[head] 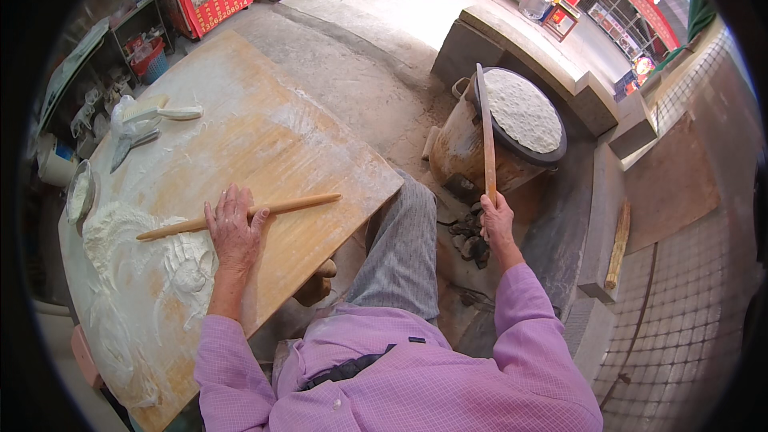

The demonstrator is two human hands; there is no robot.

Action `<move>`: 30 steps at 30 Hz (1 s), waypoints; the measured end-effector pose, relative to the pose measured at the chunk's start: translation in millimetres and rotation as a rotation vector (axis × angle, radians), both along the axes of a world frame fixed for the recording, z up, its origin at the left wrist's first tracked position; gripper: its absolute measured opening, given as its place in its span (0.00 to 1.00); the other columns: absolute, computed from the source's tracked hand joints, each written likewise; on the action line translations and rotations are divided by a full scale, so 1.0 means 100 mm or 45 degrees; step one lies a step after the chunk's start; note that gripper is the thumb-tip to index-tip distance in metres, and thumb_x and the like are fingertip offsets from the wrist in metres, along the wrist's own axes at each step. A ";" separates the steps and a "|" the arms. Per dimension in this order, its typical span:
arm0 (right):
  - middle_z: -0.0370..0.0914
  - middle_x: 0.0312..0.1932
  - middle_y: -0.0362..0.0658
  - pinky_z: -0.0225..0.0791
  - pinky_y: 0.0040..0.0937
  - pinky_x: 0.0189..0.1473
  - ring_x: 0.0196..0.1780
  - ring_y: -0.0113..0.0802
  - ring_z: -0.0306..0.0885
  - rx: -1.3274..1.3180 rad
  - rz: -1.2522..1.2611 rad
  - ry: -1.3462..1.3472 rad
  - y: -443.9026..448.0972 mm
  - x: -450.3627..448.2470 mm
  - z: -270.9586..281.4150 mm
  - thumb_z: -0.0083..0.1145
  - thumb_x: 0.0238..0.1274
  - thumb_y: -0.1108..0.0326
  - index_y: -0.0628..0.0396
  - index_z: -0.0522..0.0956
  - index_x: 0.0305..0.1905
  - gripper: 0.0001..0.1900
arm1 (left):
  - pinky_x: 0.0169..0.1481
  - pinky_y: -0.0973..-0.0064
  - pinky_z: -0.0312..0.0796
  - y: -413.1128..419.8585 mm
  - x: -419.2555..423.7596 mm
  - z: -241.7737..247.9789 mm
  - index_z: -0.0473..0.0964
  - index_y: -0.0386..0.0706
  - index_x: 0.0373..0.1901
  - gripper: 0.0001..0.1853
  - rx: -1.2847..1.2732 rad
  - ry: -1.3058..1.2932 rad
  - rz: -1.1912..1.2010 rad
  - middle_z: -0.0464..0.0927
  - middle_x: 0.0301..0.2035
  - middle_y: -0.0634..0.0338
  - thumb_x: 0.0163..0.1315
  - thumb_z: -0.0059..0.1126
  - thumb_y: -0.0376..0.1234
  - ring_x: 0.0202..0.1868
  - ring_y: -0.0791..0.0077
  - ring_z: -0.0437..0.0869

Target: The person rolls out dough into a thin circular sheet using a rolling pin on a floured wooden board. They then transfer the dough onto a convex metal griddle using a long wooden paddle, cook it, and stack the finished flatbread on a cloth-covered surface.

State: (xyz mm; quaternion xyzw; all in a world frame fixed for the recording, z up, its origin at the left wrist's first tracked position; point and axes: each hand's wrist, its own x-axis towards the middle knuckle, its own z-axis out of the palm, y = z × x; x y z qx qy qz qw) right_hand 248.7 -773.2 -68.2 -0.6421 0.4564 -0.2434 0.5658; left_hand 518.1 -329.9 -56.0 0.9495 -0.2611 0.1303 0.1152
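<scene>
My left hand (235, 231) lies over a wooden rolling pin (300, 202) on the floured wooden board (336, 162). Loose flour (120, 234) and a small floury mound (189, 270) are beside that hand. My right hand (497, 221) grips the lower end of a long, flat wooden stick (488, 144). The stick's far part reaches over the left rim of a round black griddle (561, 153). A round, dimpled flatbread (522, 109) covers most of the griddle, which sits on a rusty drum stove (459, 147).
A white-bristled brush (144, 109), a metal scraper (123, 147) and a bowl of flour (80, 195) are at the board's far left. Concrete blocks (516, 36) border the stove. Dark lumps (471, 240) lie below it. A bundled stick (618, 246) rests on the right ledge.
</scene>
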 end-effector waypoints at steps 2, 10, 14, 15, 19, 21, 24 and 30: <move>0.66 0.19 0.32 0.57 0.23 0.11 0.13 0.19 0.60 0.032 -0.031 -0.044 0.03 0.00 -0.01 0.62 0.67 0.59 0.53 0.76 0.59 0.19 | 0.78 0.45 0.41 0.00 0.00 0.00 0.72 0.43 0.65 0.34 -0.005 -0.003 0.005 0.69 0.67 0.51 0.67 0.49 0.58 0.71 0.55 0.65; 0.66 0.19 0.29 0.52 0.22 0.11 0.14 0.17 0.59 0.186 -0.163 -0.162 0.02 -0.28 -0.23 0.65 0.66 0.57 0.50 0.80 0.52 0.15 | 0.78 0.45 0.42 -0.01 -0.01 0.02 0.72 0.43 0.65 0.34 0.003 0.014 0.003 0.69 0.67 0.51 0.67 0.51 0.57 0.70 0.54 0.66; 0.66 0.19 0.28 0.51 0.22 0.11 0.14 0.18 0.59 0.259 -0.171 -0.204 -0.01 -0.36 -0.21 0.65 0.66 0.56 0.49 0.80 0.53 0.15 | 0.78 0.45 0.43 0.01 -0.01 0.01 0.72 0.44 0.65 0.33 0.001 0.004 0.004 0.69 0.67 0.51 0.67 0.51 0.56 0.70 0.54 0.66; 0.64 0.18 0.28 0.50 0.21 0.11 0.13 0.18 0.59 0.258 -0.188 -0.216 -0.02 -0.38 -0.21 0.65 0.66 0.56 0.48 0.80 0.53 0.15 | 0.78 0.45 0.43 0.01 -0.01 0.01 0.72 0.44 0.65 0.33 -0.001 0.003 0.003 0.69 0.67 0.50 0.67 0.51 0.56 0.70 0.54 0.66; 0.62 0.17 0.28 0.48 0.20 0.12 0.13 0.17 0.57 0.261 -0.228 -0.183 -0.04 -0.47 -0.19 0.65 0.66 0.54 0.46 0.79 0.52 0.15 | 0.78 0.44 0.43 0.00 0.00 -0.01 0.72 0.43 0.64 0.33 -0.010 0.000 -0.003 0.69 0.67 0.50 0.67 0.52 0.56 0.70 0.54 0.66; 0.63 0.18 0.27 0.48 0.20 0.12 0.13 0.17 0.57 0.249 -0.237 -0.154 -0.04 -0.50 -0.15 0.65 0.66 0.55 0.46 0.79 0.52 0.15 | 0.77 0.44 0.43 0.01 0.00 -0.02 0.72 0.43 0.64 0.33 -0.014 -0.007 -0.005 0.69 0.66 0.50 0.67 0.52 0.56 0.70 0.54 0.66; 0.63 0.19 0.27 0.48 0.20 0.12 0.13 0.17 0.56 0.218 -0.245 -0.161 -0.05 -0.55 -0.11 0.65 0.66 0.55 0.46 0.79 0.51 0.14 | 0.77 0.44 0.43 0.02 0.00 -0.01 0.72 0.43 0.64 0.33 -0.023 -0.025 -0.008 0.70 0.66 0.50 0.67 0.51 0.57 0.70 0.54 0.66; 0.61 0.17 0.28 0.49 0.21 0.12 0.13 0.18 0.55 0.078 -0.196 -0.203 -0.18 -0.68 -0.22 0.65 0.66 0.54 0.48 0.79 0.49 0.14 | 0.77 0.44 0.44 -0.01 0.01 -0.03 0.73 0.43 0.63 0.34 -0.039 -0.030 -0.018 0.70 0.66 0.49 0.67 0.49 0.58 0.69 0.53 0.67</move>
